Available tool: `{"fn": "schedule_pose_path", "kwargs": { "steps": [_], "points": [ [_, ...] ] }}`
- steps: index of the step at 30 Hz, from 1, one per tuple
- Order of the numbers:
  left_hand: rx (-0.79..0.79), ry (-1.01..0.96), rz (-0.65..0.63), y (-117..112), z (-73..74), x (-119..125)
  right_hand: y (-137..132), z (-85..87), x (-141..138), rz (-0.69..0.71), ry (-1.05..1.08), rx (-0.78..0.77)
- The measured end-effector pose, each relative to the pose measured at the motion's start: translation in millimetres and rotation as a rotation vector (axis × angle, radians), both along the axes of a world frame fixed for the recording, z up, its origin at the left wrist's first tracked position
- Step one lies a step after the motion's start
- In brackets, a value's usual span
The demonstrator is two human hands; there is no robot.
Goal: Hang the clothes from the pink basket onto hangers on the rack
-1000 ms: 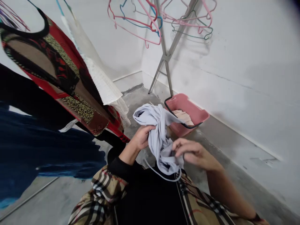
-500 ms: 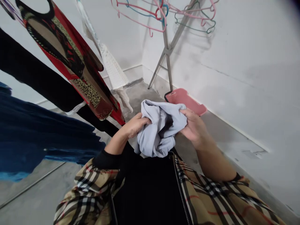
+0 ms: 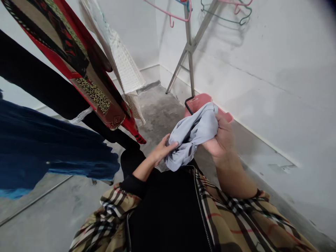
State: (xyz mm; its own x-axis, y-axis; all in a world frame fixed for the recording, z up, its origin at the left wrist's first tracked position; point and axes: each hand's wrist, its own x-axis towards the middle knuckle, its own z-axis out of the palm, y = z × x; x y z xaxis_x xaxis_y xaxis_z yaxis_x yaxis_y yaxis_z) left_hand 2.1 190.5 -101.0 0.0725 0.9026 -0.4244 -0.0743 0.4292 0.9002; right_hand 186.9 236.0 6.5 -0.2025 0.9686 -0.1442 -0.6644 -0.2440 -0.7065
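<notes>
A crumpled pale grey garment [image 3: 193, 134] hangs between both hands in front of my chest. My right hand [image 3: 222, 138] is closed on its upper right part, lifted a little above the left. My left hand [image 3: 161, 151] pinches the garment's lower left edge. Just behind the cloth, a pink laundry basket [image 3: 196, 101] stands on the floor by the wall, mostly hidden by the garment and my right hand.
Hung clothes fill the left: a red patterned dress [image 3: 78, 70], a black garment [image 3: 39, 87], a dark blue one [image 3: 52, 150], a white knit [image 3: 123, 63]. A metal drying rack [image 3: 190, 52] with plastic hangers [image 3: 225, 15] stands against the white wall. Concrete floor [image 3: 157, 112].
My right hand has risen and pulled the garment up and to the right. The left hand has shifted to its lower edge. The view has tilted down.
</notes>
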Motion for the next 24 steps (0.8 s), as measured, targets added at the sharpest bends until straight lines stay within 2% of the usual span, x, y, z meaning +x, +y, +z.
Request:
{"fn": "schedule_pose_path", "kwargs": {
  "steps": [2,6,8,10,12,14,17,19,21,24],
  "points": [
    [-0.042,-0.016,-0.007,-11,-14.5,4,1,-0.7,-1,-0.025,0.089,-0.076],
    [-0.153,-0.119,0.065,-28,-37.8,9,2,-1.9,-2,-0.063,0.064,-0.041],
    [-0.262,-0.233,0.104,-30,-41.0,10,2,-3.0,-2,-0.071,0.058,-0.041],
    [-0.346,-0.329,0.136,-26,-37.1,8,2,-4.5,-1,-0.080,0.028,-0.027],
    [-0.342,-0.364,0.191,-16,-27.6,1,2,-6.0,3,-0.099,-0.043,0.023],
    [-0.269,-0.374,0.259,-6,-14.0,-8,0,-7.6,9,-0.116,-0.120,0.070],
    [-0.155,-0.445,0.394,6,12.2,-21,-7,-14.4,23,-0.115,-0.157,0.028],
    [-0.101,-0.506,0.466,8,31.5,-25,-12,-25.5,36,-0.078,-0.189,-0.022],
    [-0.077,-0.537,0.484,6,49.8,-25,-11,-41.0,49,0.026,-0.304,-0.025],
    [-0.069,-0.554,0.433,-3,71.6,-21,3,-57.2,68,0.350,-0.691,0.115]
  ]
}}
